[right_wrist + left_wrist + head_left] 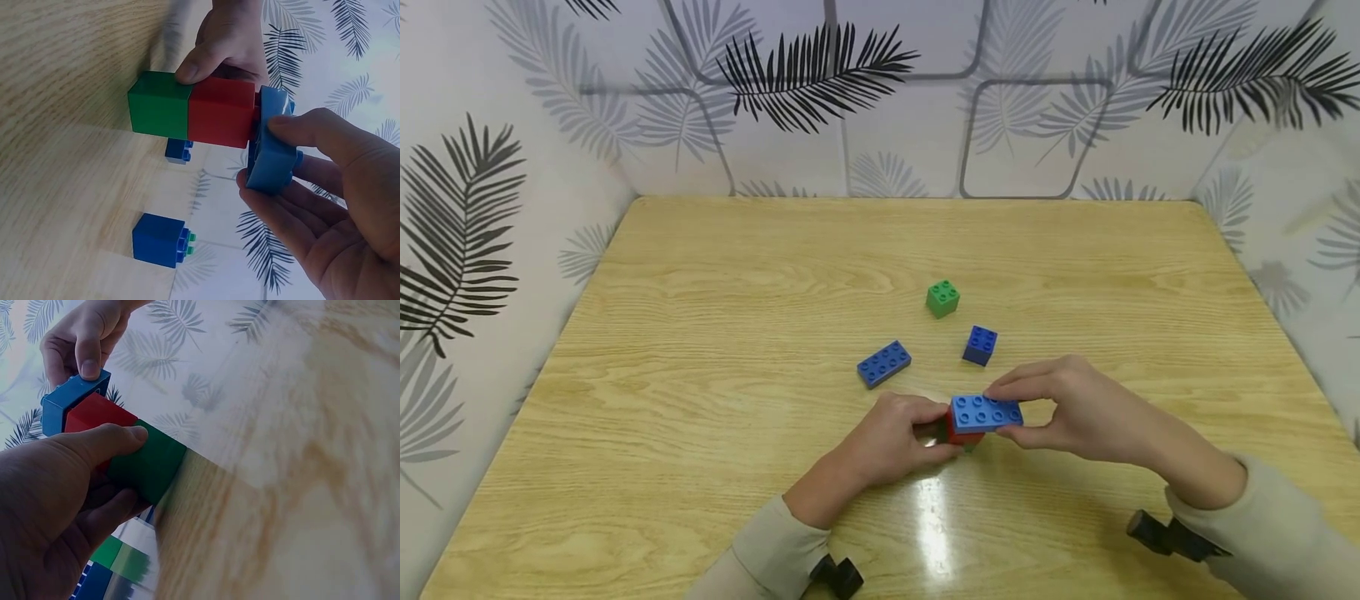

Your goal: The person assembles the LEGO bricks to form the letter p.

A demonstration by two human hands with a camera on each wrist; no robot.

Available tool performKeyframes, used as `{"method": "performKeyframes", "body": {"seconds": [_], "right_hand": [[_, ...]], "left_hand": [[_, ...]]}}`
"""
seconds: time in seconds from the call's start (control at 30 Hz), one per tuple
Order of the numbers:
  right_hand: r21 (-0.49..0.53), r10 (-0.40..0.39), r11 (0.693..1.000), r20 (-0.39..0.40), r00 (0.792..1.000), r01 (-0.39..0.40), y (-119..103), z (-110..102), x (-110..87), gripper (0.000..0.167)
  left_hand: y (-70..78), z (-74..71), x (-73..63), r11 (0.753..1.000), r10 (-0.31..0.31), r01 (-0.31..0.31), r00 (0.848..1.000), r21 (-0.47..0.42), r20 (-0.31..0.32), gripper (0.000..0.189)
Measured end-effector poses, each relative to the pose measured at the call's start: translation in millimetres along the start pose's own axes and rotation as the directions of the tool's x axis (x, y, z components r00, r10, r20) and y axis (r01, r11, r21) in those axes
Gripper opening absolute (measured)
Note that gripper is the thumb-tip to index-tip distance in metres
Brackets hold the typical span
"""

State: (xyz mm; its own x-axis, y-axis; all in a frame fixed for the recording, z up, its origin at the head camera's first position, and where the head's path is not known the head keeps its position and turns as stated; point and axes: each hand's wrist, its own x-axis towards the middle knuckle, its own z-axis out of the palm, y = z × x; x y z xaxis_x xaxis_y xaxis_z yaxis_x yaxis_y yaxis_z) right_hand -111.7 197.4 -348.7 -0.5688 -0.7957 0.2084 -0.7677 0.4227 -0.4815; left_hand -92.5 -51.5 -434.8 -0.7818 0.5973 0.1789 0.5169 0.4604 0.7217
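My left hand (887, 442) grips a two-brick stack standing on the table, a red brick (220, 114) on top of a green brick (159, 106). Its thumb lies along the seam between the two. Between thumb and fingers, my right hand (1071, 408) pinches a light blue eight-stud brick (977, 415). That brick sits over the top of the red one, slightly tilted, and sticks out to the right. In the right wrist view some red studs show beside the blue brick's open underside. From the head camera, most of the green brick is hidden.
Beyond the hands on the wooden table (700, 333) lie a flat dark blue eight-stud brick (883, 364), a small dark blue brick (980, 346) and, farther back, a loose green brick (942, 299). Leaf-patterned walls (797, 158) border the table at the back and sides.
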Motion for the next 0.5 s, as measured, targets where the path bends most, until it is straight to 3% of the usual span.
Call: {"method": "performKeyframes", "body": {"seconds": [0.2, 0.37, 0.43, 0.5], "right_hand": [[-0.01, -0.001, 1.0, 0.039, 0.999, 0.001, -2.8, -0.7, 0.6, 0.032], [-0.026, -0.019, 0.999, 0.029, 0.999, 0.02, -3.6, -0.1, 0.6, 0.033], [-0.034, -0.027, 0.999, 0.024, 0.999, 0.028, -3.9, 0.0, 0.7, 0.033], [-0.04, -0.028, 0.999, 0.023, 0.999, 0.029, -4.4, -0.1, 1.0, 0.033]], "left_hand": [[-1.0, 2.7, 1.5, 0.999, -0.007, 0.007, 1.0, -0.035, 0.002, 0.041], [-1.6, 4.7, 2.0, 0.99, 0.015, -0.024, 0.998, -0.138, -0.067, 0.039], [-1.1, 5.0, 2.1, 0.966, 0.015, -0.041, 0.994, -0.257, -0.105, 0.041], [0.1, 5.2, 2.1, 0.922, 0.012, -0.068, 0.989, -0.381, -0.148, 0.043]]}}
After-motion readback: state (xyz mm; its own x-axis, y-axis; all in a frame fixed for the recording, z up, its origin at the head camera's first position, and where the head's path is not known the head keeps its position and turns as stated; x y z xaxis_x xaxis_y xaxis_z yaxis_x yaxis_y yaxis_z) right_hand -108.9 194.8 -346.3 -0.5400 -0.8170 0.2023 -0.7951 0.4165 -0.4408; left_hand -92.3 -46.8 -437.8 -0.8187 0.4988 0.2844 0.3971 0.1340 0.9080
